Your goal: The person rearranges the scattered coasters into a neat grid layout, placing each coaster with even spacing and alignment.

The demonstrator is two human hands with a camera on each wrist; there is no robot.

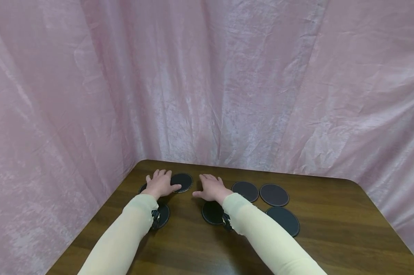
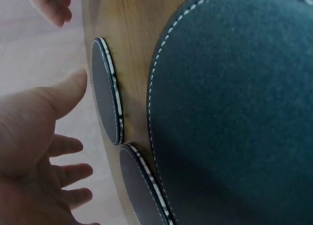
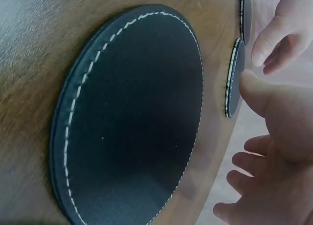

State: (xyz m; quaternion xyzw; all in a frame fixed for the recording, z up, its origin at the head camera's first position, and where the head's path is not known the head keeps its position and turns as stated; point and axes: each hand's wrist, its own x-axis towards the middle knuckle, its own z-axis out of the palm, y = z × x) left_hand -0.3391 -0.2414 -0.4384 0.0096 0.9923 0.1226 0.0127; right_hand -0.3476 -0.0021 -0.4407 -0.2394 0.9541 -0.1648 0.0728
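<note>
In the head view, seven dark round discs are spread over a brown wooden bench (image 1: 341, 214), behind which a pink curtain (image 1: 207, 84) is hung. The left hand (image 1: 158, 185) is held palm down with its fingers extended and apart, nothing being gripped. By it, the far-left disc (image 1: 142, 188) is partly hidden, while the rear disc (image 1: 182, 182) is overlapped at its edge by the thumb. The near disc (image 1: 163, 214) is partly covered by the left wrist. The right hand (image 1: 211, 188) is likewise held palm down, its thumb set apart from the fingers, with nothing grasped. The middle disc (image 1: 211, 212) is seen just below it, partly covered by the right wrist. On the right, a group is formed by the inner disc (image 1: 245, 191), the outer disc (image 1: 274, 194) and the lower disc (image 1: 284, 220), the last partly covered by a pale sleeve (image 1: 265, 233).

In the left wrist view, much of the frame is filled by one disc edged with white stitching. Two more are seen at a slant beyond it, and the left thumb is shown near the upper of these; contact cannot be told.

In the right wrist view, one stitched disc is shown large and flat on the bench. The right fingers are seen loosely extended and separated, and two discs are visible farther off, near the left hand.
</note>
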